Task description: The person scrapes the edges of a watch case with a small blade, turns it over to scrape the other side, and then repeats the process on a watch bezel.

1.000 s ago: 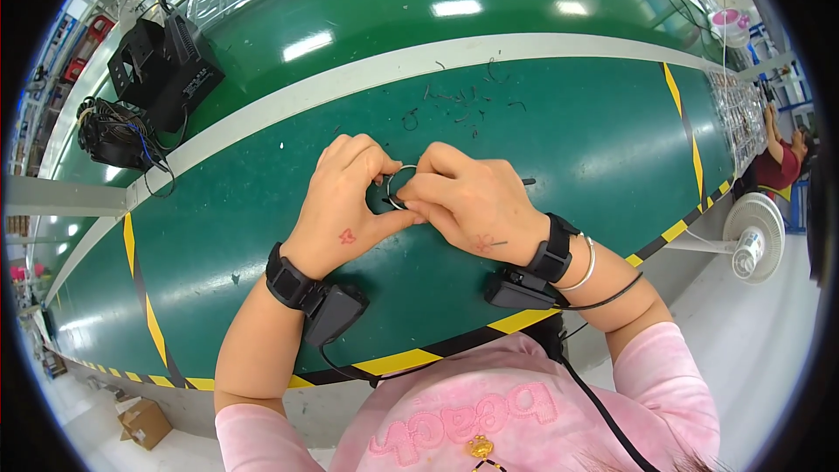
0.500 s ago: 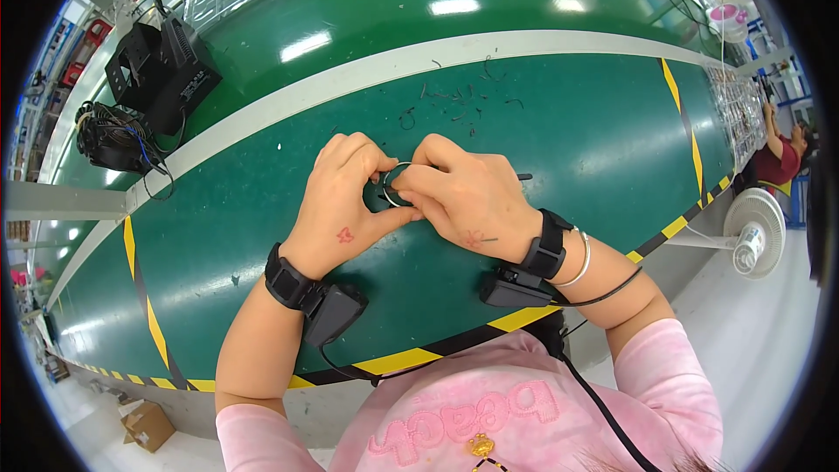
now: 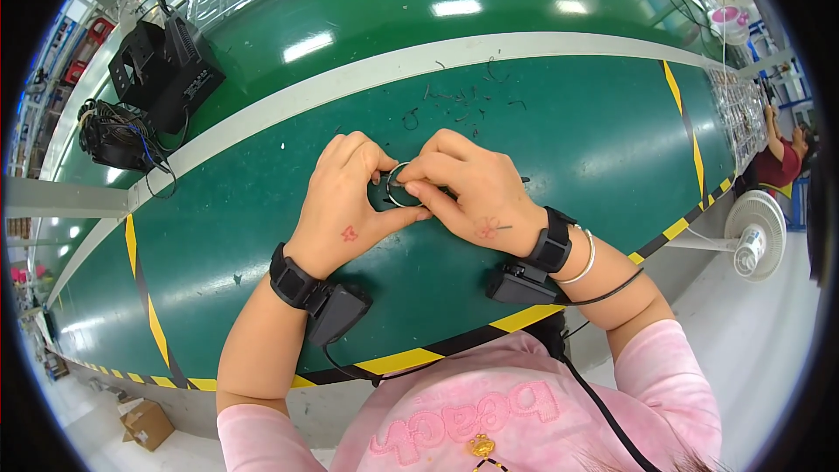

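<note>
Above the green table mat (image 3: 419, 297), my left hand (image 3: 341, 201) is closed around a thin whitish ring with a dark edge (image 3: 391, 191), gripping it between thumb and fingers. My right hand (image 3: 472, 188) touches the ring's right side, its fingers bent and pinched together. A short dark rod end (image 3: 525, 179) sticks out past the right hand's far side; the rest is hidden, so its kind cannot be made out. Beyond both hands lie thin black curled scraps (image 3: 454, 98) on the mat.
A black boxy device (image 3: 175, 79) and a coil of black cable (image 3: 114, 135) stand at the far left. A pale rail (image 3: 350, 83) crosses behind the mat. Yellow-black tape (image 3: 398, 361) marks the near edge. At the right are a white fan (image 3: 753, 234) and another person (image 3: 782, 157).
My right hand has shifted slightly, its thumb and fingers now placed differently on the ring. The left hand keeps its hold, almost unmoved.
</note>
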Demonstrator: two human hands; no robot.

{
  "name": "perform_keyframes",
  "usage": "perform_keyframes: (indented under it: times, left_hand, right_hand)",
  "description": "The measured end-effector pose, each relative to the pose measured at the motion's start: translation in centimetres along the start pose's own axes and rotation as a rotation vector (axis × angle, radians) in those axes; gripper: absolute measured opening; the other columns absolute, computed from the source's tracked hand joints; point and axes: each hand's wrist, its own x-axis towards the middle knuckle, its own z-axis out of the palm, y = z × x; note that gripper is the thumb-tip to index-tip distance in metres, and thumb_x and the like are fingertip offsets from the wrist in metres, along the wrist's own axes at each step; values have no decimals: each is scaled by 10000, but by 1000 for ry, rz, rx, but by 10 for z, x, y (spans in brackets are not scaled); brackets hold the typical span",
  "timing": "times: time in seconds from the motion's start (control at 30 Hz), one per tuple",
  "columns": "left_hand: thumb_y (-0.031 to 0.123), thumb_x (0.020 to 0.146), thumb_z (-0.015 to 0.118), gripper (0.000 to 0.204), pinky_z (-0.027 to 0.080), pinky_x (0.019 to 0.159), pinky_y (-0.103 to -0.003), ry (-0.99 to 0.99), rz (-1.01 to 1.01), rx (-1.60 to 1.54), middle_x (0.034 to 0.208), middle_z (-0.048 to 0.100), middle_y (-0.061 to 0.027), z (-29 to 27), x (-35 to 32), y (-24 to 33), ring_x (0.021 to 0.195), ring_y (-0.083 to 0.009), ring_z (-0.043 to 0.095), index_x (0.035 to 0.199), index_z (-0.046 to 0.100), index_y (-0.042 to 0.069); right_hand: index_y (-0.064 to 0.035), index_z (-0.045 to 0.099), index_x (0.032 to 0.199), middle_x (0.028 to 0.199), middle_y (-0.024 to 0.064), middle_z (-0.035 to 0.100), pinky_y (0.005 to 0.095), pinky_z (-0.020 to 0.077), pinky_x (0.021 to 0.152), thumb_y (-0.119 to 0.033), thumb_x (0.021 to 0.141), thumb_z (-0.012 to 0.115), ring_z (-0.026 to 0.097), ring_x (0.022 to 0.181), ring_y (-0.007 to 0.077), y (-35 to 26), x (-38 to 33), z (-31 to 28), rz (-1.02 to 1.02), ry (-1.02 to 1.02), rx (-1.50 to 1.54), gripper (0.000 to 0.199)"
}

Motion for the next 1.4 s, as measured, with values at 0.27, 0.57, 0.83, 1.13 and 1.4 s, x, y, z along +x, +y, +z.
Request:
perform_keyframes:
  times: [0.27,0.57,0.83,1.13,1.4]
  left_hand:
    - [96,613,912,463,463,728,-402,121,77,49,913,539,-92,7,1,5,838,-306,538,954,601,63]
    - [119,615,927,468,476,710,-406,197,159,113,921,545,-94,10,3,16,840,-310,546,948,604,57]
    - [146,612,950,492,470,699,-394,161,141,120,916,540,-90,11,1,13,831,-302,543,947,601,56]
    - [195,588,987,539,462,723,-409,117,64,67,916,533,-87,8,0,15,846,-311,534,934,594,66]
    - [267,595,1000,582,448,789,-420,83,40,126,927,527,-84,7,0,12,861,-314,526,954,587,69]
  right_hand:
    - [-138,736,974,825,26,605,349,494,540,-192,883,818,629,639,215,-9,4,-4,28,-53,-70,134]
    - [-112,702,912,773,48,588,364,461,505,-163,891,800,588,591,257,-11,2,1,-71,-7,-120,112]
    - [-84,683,900,736,60,570,362,440,499,-76,891,778,563,573,239,-10,5,-1,-52,82,-19,96]
    - [-61,657,860,707,66,526,355,397,509,-51,882,796,515,560,213,0,11,-15,-31,182,-4,141]
    - [-51,626,884,701,82,508,366,412,531,-28,877,780,503,571,229,22,13,-34,-7,154,-270,155]
